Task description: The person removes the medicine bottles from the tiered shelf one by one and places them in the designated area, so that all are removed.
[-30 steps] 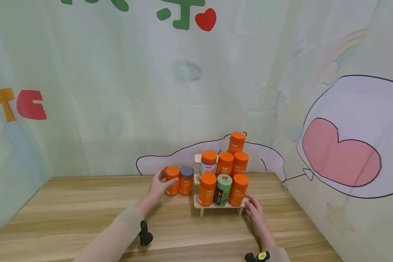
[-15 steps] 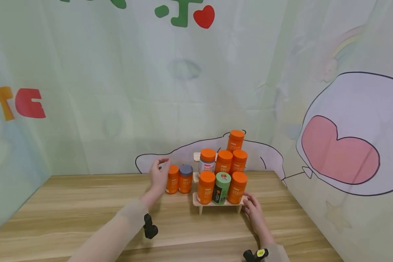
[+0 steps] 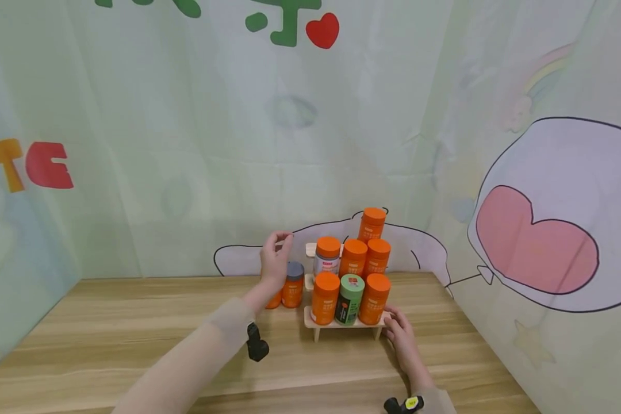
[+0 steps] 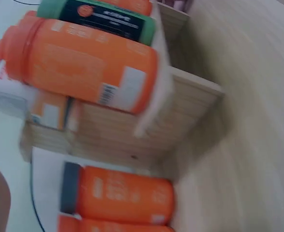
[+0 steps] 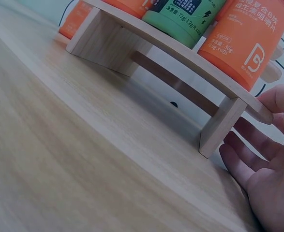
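My left hand (image 3: 275,261) is raised in front of two orange bottles standing on the table, its fingers loosely bent with nothing in them. It partly hides the orange-capped bottle (image 3: 273,302); the grey-capped bottle (image 3: 292,292) shows just right of it. Beside them stands a stepped wooden rack (image 5: 180,54) carrying several bottles. On its lowest step, a green bottle (image 3: 349,303) sits between two orange ones. My right hand (image 3: 402,333) holds the right end of that step, thumb side above and the other fingers below, as the right wrist view shows.
Higher steps bear a white bottle with an orange lid (image 3: 327,256), two orange bottles, and a single orange bottle (image 3: 372,225) on top. The wood-grain table (image 3: 134,333) runs back to a printed curtain (image 3: 186,172) behind and at the right.
My left hand has let go of the orange-capped bottle, then risen and shifted right toward the rack. The right hand stays at the rack's end.
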Demonstrator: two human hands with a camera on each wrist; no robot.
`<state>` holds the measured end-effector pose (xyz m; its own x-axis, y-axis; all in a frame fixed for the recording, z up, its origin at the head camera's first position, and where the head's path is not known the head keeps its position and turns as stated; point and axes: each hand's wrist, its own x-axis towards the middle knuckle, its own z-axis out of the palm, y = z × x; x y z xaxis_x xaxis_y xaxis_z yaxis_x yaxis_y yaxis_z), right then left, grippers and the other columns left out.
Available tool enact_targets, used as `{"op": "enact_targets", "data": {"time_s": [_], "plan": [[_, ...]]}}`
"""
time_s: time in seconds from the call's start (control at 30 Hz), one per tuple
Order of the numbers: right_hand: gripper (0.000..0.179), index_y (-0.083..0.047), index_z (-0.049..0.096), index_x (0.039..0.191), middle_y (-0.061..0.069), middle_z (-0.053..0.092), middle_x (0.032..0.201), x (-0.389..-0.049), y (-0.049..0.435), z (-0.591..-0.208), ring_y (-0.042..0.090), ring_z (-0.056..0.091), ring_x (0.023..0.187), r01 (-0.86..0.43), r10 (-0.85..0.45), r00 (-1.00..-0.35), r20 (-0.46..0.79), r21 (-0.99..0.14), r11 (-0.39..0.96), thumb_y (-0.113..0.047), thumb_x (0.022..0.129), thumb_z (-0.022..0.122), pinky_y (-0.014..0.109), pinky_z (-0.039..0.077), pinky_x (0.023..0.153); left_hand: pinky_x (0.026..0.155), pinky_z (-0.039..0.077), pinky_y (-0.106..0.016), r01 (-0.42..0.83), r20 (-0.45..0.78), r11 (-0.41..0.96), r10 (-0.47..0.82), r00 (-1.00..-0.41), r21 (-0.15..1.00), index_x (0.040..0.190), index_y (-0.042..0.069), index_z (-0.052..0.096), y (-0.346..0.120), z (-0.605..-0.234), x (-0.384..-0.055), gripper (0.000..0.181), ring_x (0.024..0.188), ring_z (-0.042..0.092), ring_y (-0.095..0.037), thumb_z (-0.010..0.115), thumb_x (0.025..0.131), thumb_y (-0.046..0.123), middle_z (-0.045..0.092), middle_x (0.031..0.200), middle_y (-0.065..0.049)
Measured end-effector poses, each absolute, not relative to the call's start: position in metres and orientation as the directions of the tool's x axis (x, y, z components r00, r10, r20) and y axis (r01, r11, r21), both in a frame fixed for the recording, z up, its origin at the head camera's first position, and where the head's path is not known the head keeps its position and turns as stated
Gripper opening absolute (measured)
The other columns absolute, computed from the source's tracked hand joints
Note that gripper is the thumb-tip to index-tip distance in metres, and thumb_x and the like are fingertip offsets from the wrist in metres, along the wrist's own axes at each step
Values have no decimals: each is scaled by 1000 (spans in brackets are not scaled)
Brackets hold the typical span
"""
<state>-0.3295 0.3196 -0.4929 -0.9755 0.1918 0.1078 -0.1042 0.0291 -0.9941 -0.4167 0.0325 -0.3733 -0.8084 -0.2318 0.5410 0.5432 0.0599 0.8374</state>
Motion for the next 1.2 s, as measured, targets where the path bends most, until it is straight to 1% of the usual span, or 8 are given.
{"op": "enact_targets", "data": {"time_s": [0.13,0.43,0.53,0.67,0.8,0.97,1.1,1.2], "plan": [[42,12,39,137,23,36,137,-331,319,-494,3,49,97,-101,183,-978,104,-995,25,-7,100,42,17,50,80,90,46,-32,580,568,15,-222,-792,814,108,-3,63,45,-351,-421,23,106,57,-30,56,98,16,64,110,-20],[43,11,38,138,26,32,143,-332,317,-494,9,48,104,-100,165,-981,105,-994,39,-9,101,41,17,49,82,102,43,-53,657,657,9,-33,-753,754,121,-1,59,70,-312,-418,30,118,54,-33,64,93,11,62,124,-21],[43,11,38,138,26,32,144,-332,316,-493,10,47,106,-97,171,-980,103,-994,46,-9,101,41,17,49,82,104,42,-53,663,663,5,15,-748,748,125,0,58,81,-304,-421,36,122,52,-35,67,91,12,60,128,-20],[42,13,38,136,28,35,139,-332,317,-492,7,51,100,-117,170,-978,122,-992,38,-8,100,42,18,50,81,107,41,-50,643,639,23,94,-763,765,133,4,54,99,-295,-428,47,128,49,-34,70,90,15,56,136,-17],[43,13,37,137,30,35,141,-331,318,-491,1,51,96,-118,170,-978,122,-992,37,-8,100,41,18,50,81,111,38,-49,558,533,88,202,-821,825,145,9,42,119,-287,-436,66,138,40,-31,74,88,21,45,149,-11],[43,13,38,137,28,37,140,-329,321,-493,0,52,95,-103,179,-978,106,-994,24,-10,100,42,18,50,81,115,32,-54,359,288,191,319,-903,913,156,19,22,139,-283,-446,91,144,31,-34,78,84,28,30,159,-10],[40,11,42,134,21,42,132,-328,321,-495,2,52,92,-100,185,-978,101,-995,18,-10,100,44,19,50,80,115,32,-53,274,151,286,386,-910,918,157,19,17,146,-284,-453,97,144,33,-34,79,83,28,29,159,-12],[38,9,44,133,16,42,126,-328,322,-495,4,50,92,-100,184,-978,103,-995,26,-10,100,44,20,50,80,114,34,-51,283,126,318,436,-891,905,157,17,18,149,-284,-456,96,143,35,-33,79,83,25,31,158,-13]]}}
